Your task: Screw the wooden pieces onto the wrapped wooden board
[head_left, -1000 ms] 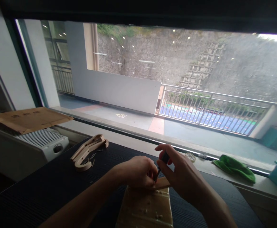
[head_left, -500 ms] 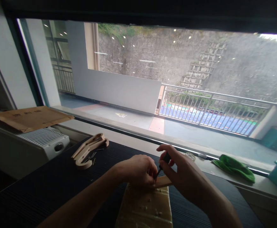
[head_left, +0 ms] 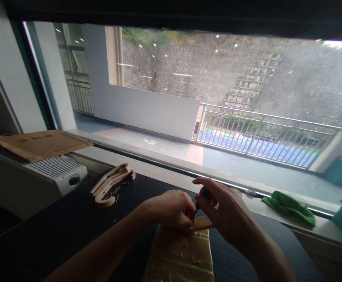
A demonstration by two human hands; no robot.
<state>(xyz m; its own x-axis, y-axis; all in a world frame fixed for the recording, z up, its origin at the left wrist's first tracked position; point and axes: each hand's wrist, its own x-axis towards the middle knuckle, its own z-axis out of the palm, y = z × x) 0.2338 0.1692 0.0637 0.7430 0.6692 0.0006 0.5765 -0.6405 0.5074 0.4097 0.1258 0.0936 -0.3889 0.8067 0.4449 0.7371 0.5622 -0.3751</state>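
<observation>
My right hand (head_left: 220, 201) is closed around the dark handle of a screwdriver (head_left: 206, 194), its shaft slanting down to the left. The tip ends at the fingers of my left hand (head_left: 175, 209), which are pinched at a pale wooden piece (head_left: 202, 223); whether they also hold a screw is hidden. That wooden piece lies across the far end of a block wrapped in shiny clear film or tape (head_left: 181, 254). Small bumps or holes dot the block's top.
Curved wooden hanger-like parts (head_left: 114, 180) lie on the dark table (head_left: 71, 235) at the left, with several screws (head_left: 116, 192) beside them. A brown envelope (head_left: 42, 144) rests on a white heater-like unit (head_left: 68, 172). A green cloth (head_left: 290, 207) is on the sill by the window.
The screwdriver handle and the fingers of my right hand have turned slightly. My left hand keeps its place on the wooden piece. The whole view has shifted a little.
</observation>
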